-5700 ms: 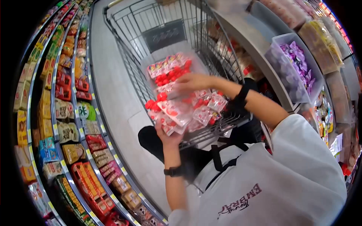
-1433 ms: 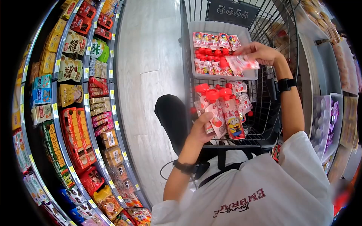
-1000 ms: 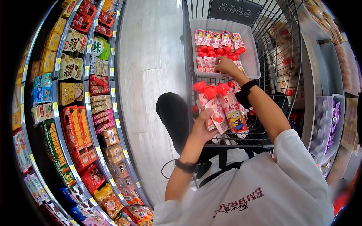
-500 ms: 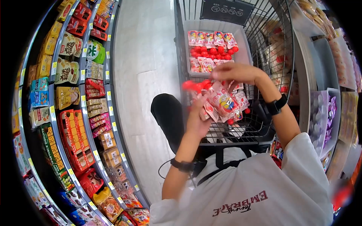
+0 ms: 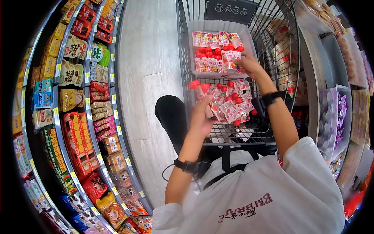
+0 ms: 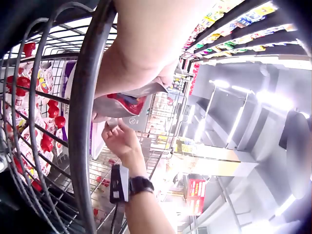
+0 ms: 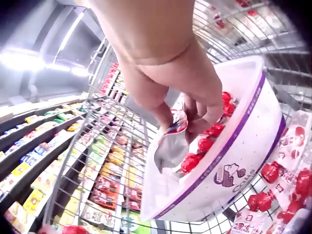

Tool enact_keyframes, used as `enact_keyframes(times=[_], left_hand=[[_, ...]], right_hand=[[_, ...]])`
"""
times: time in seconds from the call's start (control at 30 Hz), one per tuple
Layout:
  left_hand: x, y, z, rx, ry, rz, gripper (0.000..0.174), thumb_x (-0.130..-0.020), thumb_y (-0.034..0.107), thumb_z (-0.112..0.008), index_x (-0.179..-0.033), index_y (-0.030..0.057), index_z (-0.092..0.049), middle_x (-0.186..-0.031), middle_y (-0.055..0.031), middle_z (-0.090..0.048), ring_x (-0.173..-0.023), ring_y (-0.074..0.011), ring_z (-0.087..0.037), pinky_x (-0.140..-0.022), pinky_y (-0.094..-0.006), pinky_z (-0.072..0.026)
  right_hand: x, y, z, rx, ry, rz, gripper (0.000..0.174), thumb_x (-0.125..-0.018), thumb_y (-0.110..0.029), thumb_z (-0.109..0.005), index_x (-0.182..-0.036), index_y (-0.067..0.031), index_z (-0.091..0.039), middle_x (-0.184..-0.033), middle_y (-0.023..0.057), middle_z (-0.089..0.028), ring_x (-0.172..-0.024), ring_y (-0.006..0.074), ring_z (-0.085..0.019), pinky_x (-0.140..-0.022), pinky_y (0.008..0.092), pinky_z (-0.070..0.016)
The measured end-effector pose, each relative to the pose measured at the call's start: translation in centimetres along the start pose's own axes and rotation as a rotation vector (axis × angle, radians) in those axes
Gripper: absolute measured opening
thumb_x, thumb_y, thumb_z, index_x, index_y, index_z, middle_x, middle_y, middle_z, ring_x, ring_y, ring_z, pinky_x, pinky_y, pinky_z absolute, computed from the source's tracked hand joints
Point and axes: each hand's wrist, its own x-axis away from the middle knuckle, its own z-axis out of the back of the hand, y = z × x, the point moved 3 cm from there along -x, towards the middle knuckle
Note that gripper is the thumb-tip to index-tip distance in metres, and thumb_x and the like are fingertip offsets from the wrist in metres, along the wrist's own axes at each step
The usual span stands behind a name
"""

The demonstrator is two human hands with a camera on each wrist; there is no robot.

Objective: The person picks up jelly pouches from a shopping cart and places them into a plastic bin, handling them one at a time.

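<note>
My right hand (image 5: 251, 67) pinches a red-capped jelly pouch (image 5: 230, 61) over the right end of the front row in a translucent plastic box (image 5: 252, 39). In the right wrist view, the pouch's silvery bottom (image 7: 171, 151) hangs down from my fingers, inside the box rim. Two rows of similar pouches (image 5: 206, 39) line the box, their red caps meeting in the middle. My left hand (image 5: 201, 115) grips another pouch nearer my body, its red cap pointing away; the left wrist view shows its foil end (image 6: 122, 105). Loose pouches (image 5: 233, 109) lie heaped beside that hand.
A wire shopping cart (image 5: 294, 58) surrounds the box and the heap. Snack shelves (image 5: 78, 101) run along the left across a pale floor (image 5: 144, 97). At the right stands a counter with a bin (image 5: 329, 117) of purple-wrapped items.
Half a second ago my right hand was beside the pouches in my left hand; now it is forward at the box with one pouch. My left hand keeps its place, with fewer pouches showing.
</note>
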Motion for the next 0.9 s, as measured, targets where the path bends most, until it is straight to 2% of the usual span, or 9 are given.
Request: enact_keyframes(times=[0.07,0.2,0.33,0.43,0.57,0.67,0.73,0.83,0.9], left_hand=[[0.0,0.0,0.1,0.006,-0.032,0.004,0.043,-0.085,0.025,-0.062,-0.123,0.0081,-0.054,-0.110,-0.0086,-0.062,-0.098,-0.0232,-0.062,-0.079,-0.0411,-0.0523],[0.5,0.2,-0.6,0.073,-0.162,0.050,0.047,-0.083,0.027,-0.063,-0.125,0.0092,-0.053,-0.117,-0.0081,-0.058,-0.104,-0.0247,-0.056,-0.087,-0.0486,-0.0491],[0.3,0.0,-0.6,0.152,-0.219,0.025,0.054,-0.084,0.027,-0.061,-0.131,0.0051,-0.048,-0.124,-0.0118,-0.054,-0.110,-0.0277,-0.056,-0.093,-0.0553,-0.0479],[0.5,0.0,-0.8,0.162,-0.238,0.013,0.054,-0.085,0.026,-0.059,-0.132,0.0038,-0.045,-0.123,-0.0123,-0.055,-0.110,-0.0283,-0.056,-0.094,-0.0570,-0.0472],[0.9,0.3,-1.3,0.183,-0.337,0.024,0.050,-0.089,0.025,-0.055,-0.133,0.0043,-0.044,-0.123,-0.0114,-0.055,-0.112,-0.0272,-0.056,-0.095,-0.0542,-0.0464],[0.2,0.2,-0.9,0.093,-0.214,-0.060,0.051,-0.087,0.029,-0.060,-0.130,0.0064,-0.048,-0.122,-0.0128,-0.056,-0.107,-0.0280,-0.056,-0.095,-0.0534,-0.0433],[0.2,0.3,-1.1,0.060,-0.171,-0.055,0.050,-0.088,0.032,-0.060,-0.129,0.0072,-0.049,-0.122,-0.0118,-0.056,-0.107,-0.0268,-0.056,-0.094,-0.0505,-0.0432],[0.1,0.3,-1.1,0.027,-0.140,-0.011,0.047,-0.088,0.036,-0.062,-0.126,0.0103,-0.051,-0.121,-0.0088,-0.056,-0.110,-0.0249,-0.053,-0.096,-0.0482,-0.0404],[0.5,0.3,-1.1,-0.015,-0.078,0.008,0.046,-0.087,0.034,-0.065,-0.125,0.0128,-0.052,-0.123,-0.0072,-0.054,-0.114,-0.0244,-0.049,-0.097,-0.0492,-0.0384]], right_hand=[[-5.9,3.8,-0.3,0.093,0.053,0.005,0.063,-0.075,-0.005,-0.072,-0.130,0.0006,-0.041,-0.091,0.0069,-0.061,-0.068,0.0141,-0.059,-0.052,0.0281,-0.0467],[-7.5,4.7,-2.7,0.459,0.017,0.044,0.061,-0.071,-0.012,-0.077,-0.123,0.0009,-0.047,-0.081,0.0091,-0.062,-0.058,0.0171,-0.059,-0.048,0.0320,-0.0474],[-9.1,5.6,-3.2,0.983,0.103,0.255,0.048,-0.066,-0.018,-0.079,-0.106,0.0005,-0.059,-0.083,0.0161,-0.066,-0.068,0.0199,-0.066,-0.057,0.0341,-0.0515],[-9.3,6.3,-3.7,1.143,0.148,0.489,0.037,-0.067,-0.021,-0.078,-0.097,-0.0023,-0.065,-0.081,0.0132,-0.067,-0.073,0.0187,-0.066,-0.064,0.0335,-0.0521],[-7.3,4.4,-3.4,1.050,0.194,0.480,0.030,-0.068,-0.024,-0.078,-0.089,-0.0039,-0.069,-0.078,0.0112,-0.067,-0.078,0.0174,-0.067,-0.069,0.0319,-0.0518],[-2.6,-1.3,-3.8,0.801,0.095,0.478,0.033,-0.076,-0.030,-0.074,-0.095,-0.0042,-0.067,-0.085,0.0098,-0.067,-0.077,0.0176,-0.067,-0.066,0.0323,-0.0522],[3.2,-4.2,-5.0,0.343,-0.375,0.105,0.038,-0.082,-0.037,-0.069,-0.102,-0.0044,-0.065,-0.092,0.0068,-0.065,-0.077,0.0171,-0.067,-0.061,0.0305,-0.0524],[9.4,-5.1,-6.1,0.361,-0.835,-0.018,0.053,-0.085,-0.040,-0.066,-0.122,-0.0038,-0.054,-0.101,0.0091,-0.062,-0.082,0.0165,-0.067,-0.064,0.0298,-0.0572],[11.0,-4.0,-6.5,0.512,-0.880,-0.008,0.062,-0.081,-0.027,-0.072,-0.130,0.0005,-0.045,-0.110,0.0140,-0.059,-0.092,0.0213,-0.065,-0.072,0.0322,-0.0593]])
